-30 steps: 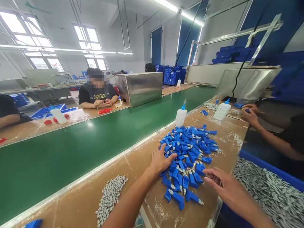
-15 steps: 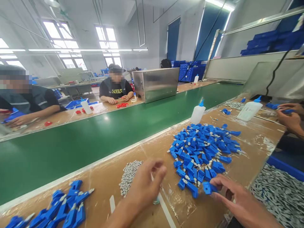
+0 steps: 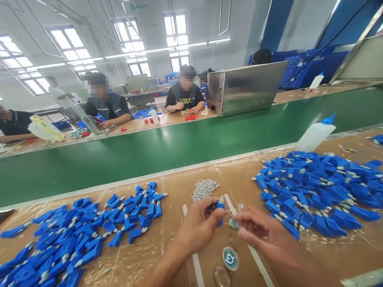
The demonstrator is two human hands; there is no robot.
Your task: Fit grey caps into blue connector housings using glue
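My left hand [image 3: 199,225] is closed on a small blue plastic piece [image 3: 220,206] with a pale tip pointing up. To its right, my right hand [image 3: 266,233] is half curled, thumb and forefinger apart, with nothing I can make out between them. Just beyond the hands is a heap of small grey pieces [image 3: 205,189]. Between and below them lie a round clear dish with blue-green contents [image 3: 230,258] and a second clear round dish [image 3: 222,276]. Blue pieces with pale tips form a left heap [image 3: 72,235] and a right heap [image 3: 314,187].
A green conveyor belt [image 3: 143,153] runs behind the brown worktop [image 3: 176,179]. A white bottle with a blue cap [image 3: 315,135] leans beside the right heap. Across the belt are a metal box [image 3: 248,89], another bottle [image 3: 154,116], red pieces [image 3: 190,117] and several people seated.
The view has swung left, bringing the left heap into sight. The blue piece pinched in my right hand half a second ago is gone from it; my left hand now holds one. Both hands are closer together.
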